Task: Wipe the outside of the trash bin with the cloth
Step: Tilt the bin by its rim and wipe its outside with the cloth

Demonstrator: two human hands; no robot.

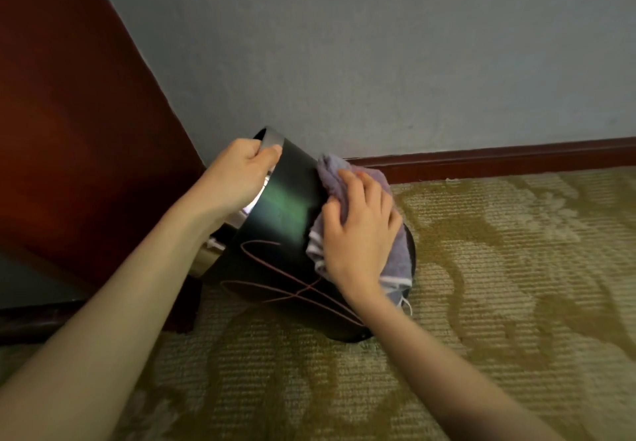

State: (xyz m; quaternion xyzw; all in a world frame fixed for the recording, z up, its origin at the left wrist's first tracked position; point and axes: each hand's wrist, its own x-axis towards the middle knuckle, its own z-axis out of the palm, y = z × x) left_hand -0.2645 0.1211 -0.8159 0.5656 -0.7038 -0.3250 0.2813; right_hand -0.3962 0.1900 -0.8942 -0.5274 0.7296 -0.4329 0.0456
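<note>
A dark round trash bin [282,213] with a silver rim band stands tilted on the carpet, its top leaning to the left. My left hand [237,179] grips the rim at the upper left, thumb over the silver band. A greyish-purple cloth [395,254] lies against the bin's right side. My right hand [361,227] presses the cloth onto the bin wall with spread fingers. Thin reddish curved lines show on the bin's lower front. The bin's far side and inside are hidden.
A dark red wooden panel [75,124] rises at the left, close to the bin. A grey wall [378,62] with a dark red skirting board [499,158] runs behind. Patterned olive carpet [481,303] spreads to the right and front.
</note>
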